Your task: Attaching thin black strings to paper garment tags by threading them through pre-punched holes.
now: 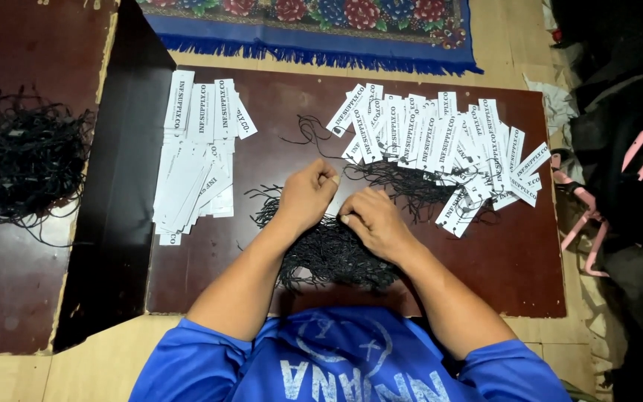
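tangled heap of black strings [329, 253] lies on the dark red board, perhaps one strand pinched up

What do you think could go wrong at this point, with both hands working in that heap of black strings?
The left hand and right hand pick at a dense pile of black strings, so pulling one may drag others out in a knot. Loose strings already run under the strung white tags nearby, so a tug might scatter that fan.

strings [329, 253]: black, under the hands | tags [440, 141]: white, black print, beyond the grip | board [515, 260]: dark reddish-brown | rug [314, 22]: blue, floral | shirt [351, 365]: blue
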